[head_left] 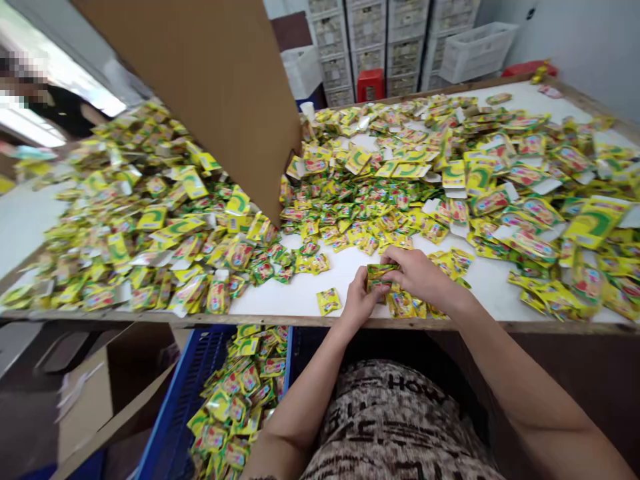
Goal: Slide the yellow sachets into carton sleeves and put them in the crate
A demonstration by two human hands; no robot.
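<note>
My left hand (359, 300) and my right hand (417, 275) meet near the front edge of the white table (300, 293). Together they pinch a small stack of yellow-green sachets (379, 273), the left from below, the right from above. More loose sachets (400, 305) lie under my right wrist, and a single sachet (329, 301) lies just left of my left hand. A great heap of the same sachets (450, 173) covers most of the table behind my hands.
A large cardboard sheet (215, 80) leans over the table's left middle. Below the front edge stands a blue crate (173, 413) full of sachets. White crates (475, 50) and stacked bins (367, 37) line the back wall. Another person (55, 107) is at far left.
</note>
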